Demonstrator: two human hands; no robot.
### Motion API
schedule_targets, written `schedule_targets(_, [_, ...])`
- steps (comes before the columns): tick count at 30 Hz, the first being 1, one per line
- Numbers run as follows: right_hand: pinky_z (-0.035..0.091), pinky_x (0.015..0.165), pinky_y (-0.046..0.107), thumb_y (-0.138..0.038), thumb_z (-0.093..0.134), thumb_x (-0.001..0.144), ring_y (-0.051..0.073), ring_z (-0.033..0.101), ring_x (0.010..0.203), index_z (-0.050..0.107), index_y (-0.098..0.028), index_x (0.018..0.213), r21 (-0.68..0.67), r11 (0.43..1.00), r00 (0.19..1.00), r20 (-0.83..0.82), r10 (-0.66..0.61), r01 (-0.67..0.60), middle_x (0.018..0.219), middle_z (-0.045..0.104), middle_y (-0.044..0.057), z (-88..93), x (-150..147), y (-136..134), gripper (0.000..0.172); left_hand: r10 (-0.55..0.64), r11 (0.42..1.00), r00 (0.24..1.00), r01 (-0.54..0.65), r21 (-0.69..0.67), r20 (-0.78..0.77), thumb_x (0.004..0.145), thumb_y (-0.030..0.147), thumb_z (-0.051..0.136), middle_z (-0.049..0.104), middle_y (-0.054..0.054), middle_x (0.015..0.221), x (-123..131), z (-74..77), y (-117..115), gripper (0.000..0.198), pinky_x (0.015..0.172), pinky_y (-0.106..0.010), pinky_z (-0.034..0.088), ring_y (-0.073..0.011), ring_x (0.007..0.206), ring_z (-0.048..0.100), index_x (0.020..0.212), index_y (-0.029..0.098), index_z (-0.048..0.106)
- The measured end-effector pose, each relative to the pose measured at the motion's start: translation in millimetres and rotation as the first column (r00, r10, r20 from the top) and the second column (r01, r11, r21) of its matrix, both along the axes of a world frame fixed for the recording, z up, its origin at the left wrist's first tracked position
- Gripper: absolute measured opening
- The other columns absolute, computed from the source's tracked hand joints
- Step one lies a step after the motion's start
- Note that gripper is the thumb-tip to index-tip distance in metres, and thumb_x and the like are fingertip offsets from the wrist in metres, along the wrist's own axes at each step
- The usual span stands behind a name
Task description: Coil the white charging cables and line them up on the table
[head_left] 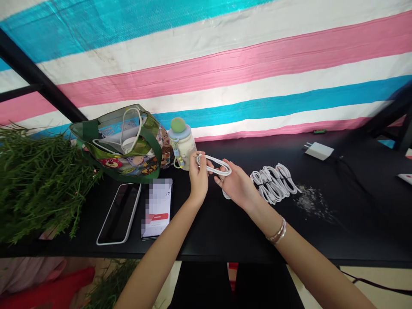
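Observation:
A looped white cable [216, 165] is stretched between my two hands above the black table. My left hand [198, 174] pinches one end of the loop, beside the bottle. At the other end, my right hand [234, 180] has its palm turned up and its fingers around the loop. A row of bundled white cables [275, 182], held with dark ties, lies just right of my right hand. Part of another white cable [226, 195] shows beneath my right hand.
Left of my hands stand a bottle [186, 146] with a green top and a green bag [128, 146]. Two phones [118, 213] [157, 210] lie near the front edge, beside green foliage [41, 180]. A white charger [319, 150] and small pale scraps [311, 201] are on the right.

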State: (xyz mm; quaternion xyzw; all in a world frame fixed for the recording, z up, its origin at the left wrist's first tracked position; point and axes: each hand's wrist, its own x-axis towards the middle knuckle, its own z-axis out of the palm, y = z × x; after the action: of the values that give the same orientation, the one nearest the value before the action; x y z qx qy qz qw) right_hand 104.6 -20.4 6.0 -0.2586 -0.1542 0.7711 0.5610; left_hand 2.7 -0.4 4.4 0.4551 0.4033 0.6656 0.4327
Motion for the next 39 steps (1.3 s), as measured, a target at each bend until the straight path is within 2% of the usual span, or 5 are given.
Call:
schedule_targets(7, [0.050,0.067,0.020,-0.029,0.088,0.048,0.007,0.061,0.065,0.064,-0.024,0.076,0.072,0.997,0.998,-0.060,0.037,-0.033,0.060,0.061,-0.010,-1.9,-1.6,-1.5,0.037,-0.039,0.996,0.999,0.041,-0.077,0.034,0.086,0.036,0.054,0.045,0.010,0.048,-1.2,1.2,1.1,0.018,0.042,-0.016,0.034,-0.0056,0.040,0.041,0.083,0.020,0.047])
schedule_targets(19, [0.048,0.064,0.019,-0.031,0.090,0.043,0.008,0.057,0.067,0.064,-0.022,0.069,0.107,0.994,1.000,-0.020,0.023,-0.021,0.062,0.059,-0.007,1.7,-2.3,-3.2,0.038,-0.066,0.991,0.997,0.070,-0.116,0.043,0.086,0.041,0.054,0.043,0.010,0.046,0.2,2.9,0.6,0.022,0.041,-0.017,0.033,-0.0059,0.038,0.039,0.084,0.020,0.047])
schedule_targets(27, [0.044,0.060,0.018,-0.030,0.075,0.066,0.009,0.054,0.067,0.064,-0.022,0.073,0.131,0.991,0.983,0.176,-0.056,0.033,0.062,0.055,-0.006,2.0,-4.1,-4.7,0.016,0.031,0.991,0.999,-0.027,-0.127,0.034,0.088,0.038,0.052,0.039,0.010,0.048,-0.9,2.3,0.8,0.019,0.039,-0.017,0.029,-0.0054,0.039,0.037,0.083,0.020,0.047])
schedule_targets(33, [0.043,0.057,0.018,-0.031,0.079,0.061,0.009,0.056,0.067,0.066,-0.022,0.078,0.126,0.992,0.976,0.217,-0.029,0.002,0.067,0.060,-0.005,3.3,-2.1,-4.2,0.023,0.103,0.992,0.993,-0.099,-0.075,0.056,0.086,0.043,0.054,0.036,0.010,0.049,-2.5,2.0,1.2,0.024,0.040,-0.017,0.030,-0.0055,0.040,0.038,0.082,0.021,0.047])
schedule_targets(39, [0.045,0.058,0.022,-0.038,0.075,0.068,0.010,0.058,0.062,0.063,-0.020,0.072,0.018,0.985,0.967,0.196,0.164,-0.171,0.067,0.065,-0.003,-1.3,0.0,-2.6,0.022,0.153,0.985,0.982,-0.143,-0.095,0.112,0.084,0.046,0.055,0.037,0.011,0.049,-5.4,5.6,3.8,0.028,0.038,-0.016,0.028,-0.0036,0.038,0.034,0.080,0.020,0.045])
